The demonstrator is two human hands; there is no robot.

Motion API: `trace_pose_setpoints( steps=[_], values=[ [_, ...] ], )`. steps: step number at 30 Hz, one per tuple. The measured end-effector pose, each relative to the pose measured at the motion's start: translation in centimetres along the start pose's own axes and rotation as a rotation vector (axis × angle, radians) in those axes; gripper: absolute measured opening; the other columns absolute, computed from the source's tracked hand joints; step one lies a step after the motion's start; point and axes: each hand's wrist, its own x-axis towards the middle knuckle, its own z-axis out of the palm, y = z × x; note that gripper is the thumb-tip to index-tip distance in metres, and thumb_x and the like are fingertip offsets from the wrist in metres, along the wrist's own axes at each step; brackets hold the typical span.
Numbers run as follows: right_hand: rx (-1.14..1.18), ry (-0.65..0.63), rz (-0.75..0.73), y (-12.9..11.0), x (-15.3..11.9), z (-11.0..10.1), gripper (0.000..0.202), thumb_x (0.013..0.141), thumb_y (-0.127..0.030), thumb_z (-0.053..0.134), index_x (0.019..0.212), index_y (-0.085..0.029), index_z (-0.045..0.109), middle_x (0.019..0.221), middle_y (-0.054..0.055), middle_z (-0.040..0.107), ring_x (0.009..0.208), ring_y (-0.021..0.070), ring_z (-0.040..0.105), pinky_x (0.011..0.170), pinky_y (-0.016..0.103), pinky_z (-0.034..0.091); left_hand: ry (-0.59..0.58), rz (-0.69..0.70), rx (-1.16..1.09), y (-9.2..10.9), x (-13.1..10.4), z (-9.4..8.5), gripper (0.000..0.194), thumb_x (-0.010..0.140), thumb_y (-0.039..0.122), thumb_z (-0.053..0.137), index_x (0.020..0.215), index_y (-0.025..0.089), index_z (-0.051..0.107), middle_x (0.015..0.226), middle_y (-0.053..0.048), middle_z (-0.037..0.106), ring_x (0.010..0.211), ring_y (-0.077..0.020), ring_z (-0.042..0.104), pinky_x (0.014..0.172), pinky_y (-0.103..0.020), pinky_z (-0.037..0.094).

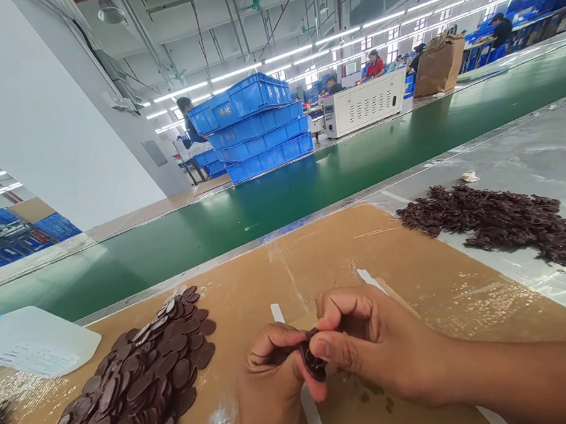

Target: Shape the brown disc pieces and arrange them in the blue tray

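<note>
Brown cardboard under glossy clear tape covers the bench (404, 255), and low over it both hands meet on a small dark oval piece (313, 361): the left hand (272, 386) and right hand (372, 345) pinch it between thumbs and fingertips. It looks smooth, flat and chocolate-brown. Left of the hands lies a heap of matching oval discs (144, 380); to the right, a ragged pile of dark trimmings (504, 221). Beyond runs a green conveyor belt (282, 199) with stacked blue crates (254, 126).

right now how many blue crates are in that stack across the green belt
4 blue crates, stacked one on another beyond the green belt, the top one tilted. More blue crates behind the stack and far right may be partly hidden.
</note>
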Motion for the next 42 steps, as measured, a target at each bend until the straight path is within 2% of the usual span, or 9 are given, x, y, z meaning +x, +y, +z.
trace_pose_setpoints(
  steps=[7, 16, 24, 33, 42],
  values=[
    [0.014, -0.021, -0.021, -0.02, 0.10, -0.14, 0.024, 0.086, -0.028, 0.061, 0.073, -0.017, 0.045, 0.068, 0.002, 0.068, 0.068, 0.0097, 0.060, 0.066, 0.024, 0.041, 0.011, -0.011, -0.003, 0.08, -0.35, 0.30, 0.022, 0.046, 0.027, 0.088, 0.054, 0.021, 0.069, 0.047, 0.005, 0.061, 0.042, -0.0055, 0.054, 0.049, -0.014, 0.046],
    [0.021, -0.024, -0.003, 0.00, -0.14, 0.00, 0.026, 0.087, -0.032, 0.060, 0.074, -0.019, 0.042, 0.068, 0.003, 0.069, 0.070, 0.0114, 0.060, 0.065, 0.026, 0.040, 0.039, 0.015, 0.042, 0.02, -0.33, 0.08, 0.025, 0.044, 0.030, 0.089, 0.054, 0.021, 0.069, 0.052, 0.004, 0.063, 0.046, -0.0060, 0.056, 0.052, -0.014, 0.048],
    [0.040, -0.041, -0.037, 0.11, -0.02, -0.13, 0.022, 0.088, -0.027, 0.059, 0.074, -0.018, 0.044, 0.068, 0.003, 0.068, 0.071, 0.0116, 0.062, 0.071, 0.028, 0.043, -0.020, 0.021, -0.015, 0.10, -0.26, 0.12, 0.022, 0.046, 0.026, 0.088, 0.057, 0.021, 0.070, 0.052, 0.004, 0.065, 0.042, -0.0062, 0.056, 0.050, -0.015, 0.047],
    [0.016, -0.026, -0.027, 0.01, -0.13, -0.05, 0.022, 0.087, -0.026, 0.061, 0.074, -0.018, 0.045, 0.067, 0.002, 0.068, 0.069, 0.0104, 0.060, 0.067, 0.025, 0.043, -0.051, 0.041, -0.014, -0.45, -0.34, -0.29, 0.017, 0.053, 0.024, 0.086, 0.060, 0.022, 0.070, 0.038, 0.005, 0.058, 0.040, -0.0079, 0.055, 0.051, -0.015, 0.047],
    [-0.001, -0.022, -0.031, 0.05, -0.07, -0.10, 0.021, 0.087, -0.026, 0.060, 0.073, -0.018, 0.046, 0.067, 0.002, 0.068, 0.070, 0.0106, 0.060, 0.067, 0.025, 0.043, -0.057, 0.031, -0.028, -0.53, -0.34, -0.17, 0.017, 0.054, 0.024, 0.086, 0.060, 0.022, 0.070, 0.041, 0.005, 0.059, 0.038, -0.0070, 0.055, 0.048, -0.015, 0.046]
  ],
)
